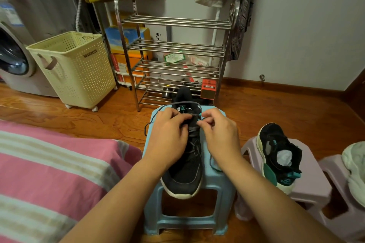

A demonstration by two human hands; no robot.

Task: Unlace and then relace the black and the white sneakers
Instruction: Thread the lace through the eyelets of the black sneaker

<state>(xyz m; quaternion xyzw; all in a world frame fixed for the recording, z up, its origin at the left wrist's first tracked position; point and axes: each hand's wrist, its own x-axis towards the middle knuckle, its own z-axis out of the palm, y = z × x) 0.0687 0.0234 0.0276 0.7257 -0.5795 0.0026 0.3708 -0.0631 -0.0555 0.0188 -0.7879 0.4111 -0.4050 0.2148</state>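
A black sneaker point(185, 171) with a white sole lies on a light blue stool point(215, 185), toe toward me. Its dark grey lace point(185, 103) loops over the tongue and trails off the stool's left side. My left hand point(167, 136) and my right hand point(219, 134) sit over the upper eyelets, each pinching a strand of the lace between curled fingers. A second black sneaker point(280, 154) with teal trim rests on a lilac stool point(314, 181) to the right. A white sneaker point(355, 171) shows at the right edge on another lilac stool.
A steel shoe rack point(173, 53) stands against the wall behind the stool, with boxes behind it. A cream laundry basket point(75, 69) and a washing machine point(13, 57) are at the left. A pink striped bed cover point(49, 173) fills the lower left. The floor is wood.
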